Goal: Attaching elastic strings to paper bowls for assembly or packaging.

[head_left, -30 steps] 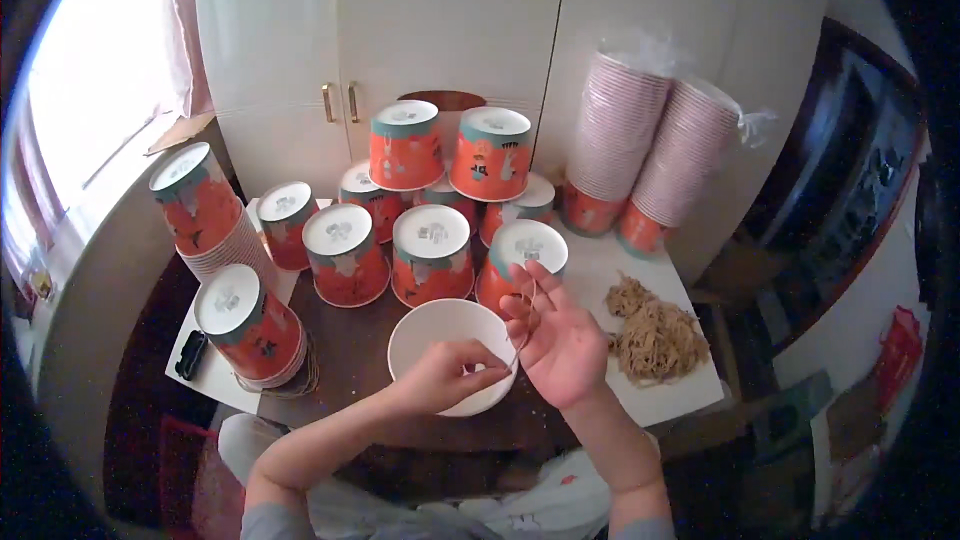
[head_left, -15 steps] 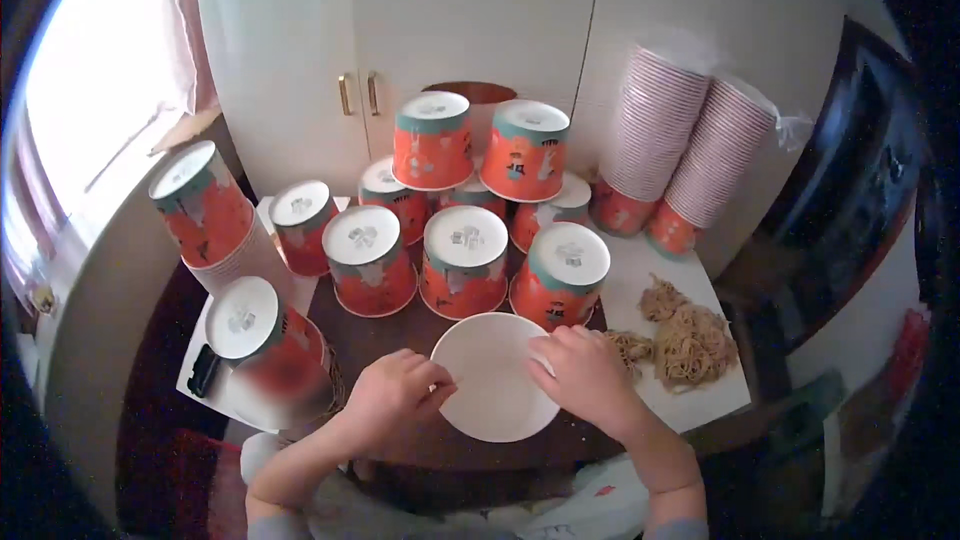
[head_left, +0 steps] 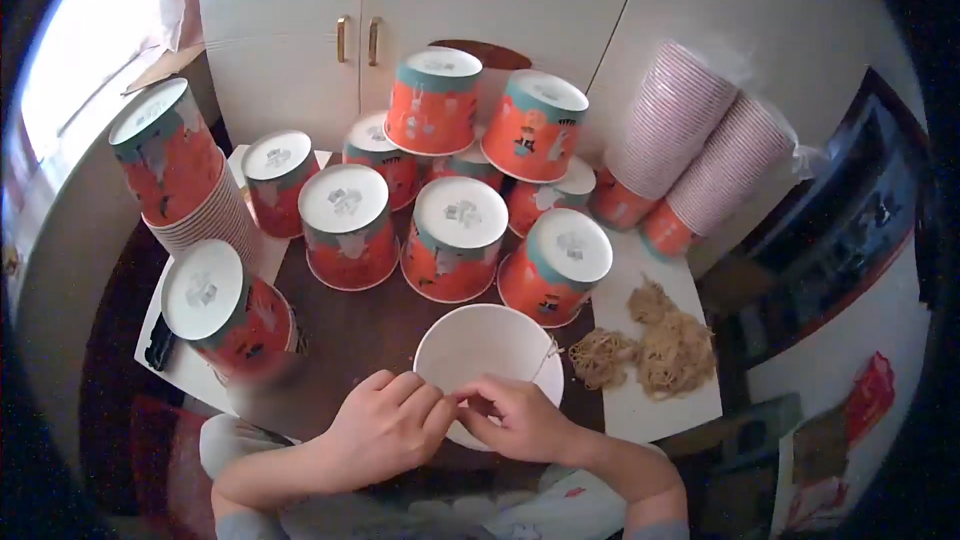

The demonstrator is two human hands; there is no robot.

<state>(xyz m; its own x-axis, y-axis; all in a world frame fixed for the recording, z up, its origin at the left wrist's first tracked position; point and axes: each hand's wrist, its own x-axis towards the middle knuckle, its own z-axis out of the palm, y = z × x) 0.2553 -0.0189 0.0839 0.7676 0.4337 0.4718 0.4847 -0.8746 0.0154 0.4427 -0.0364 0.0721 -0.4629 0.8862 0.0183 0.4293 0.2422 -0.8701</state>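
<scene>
In front of me a paper bucket [head_left: 480, 335] stands mouth up, its white inside showing. From the right side of its rim a thin string [head_left: 546, 358] hangs down inside toward my right hand. My left hand [head_left: 392, 425] and my right hand [head_left: 512, 418] meet over the bucket's near edge, thumbs and fingers pinched together. The fingertips cover whatever lies between them, and the string's lower end is lost behind my right hand. Close to the bucket's right side lies a small bundle of tan string [head_left: 600, 358].
Several upturned orange buckets [head_left: 455, 240] stand beyond, with two more [head_left: 535, 130] on top. Tall nested stacks [head_left: 675, 120] lean at the back right. A larger string heap [head_left: 675, 350] lies on the right, a bucket [head_left: 225, 310] and black object [head_left: 160, 343] on the left.
My hands have come together over the bucket's near edge; the right one has moved left, off the far right rim. A string now shows at that rim. The whole view has shifted.
</scene>
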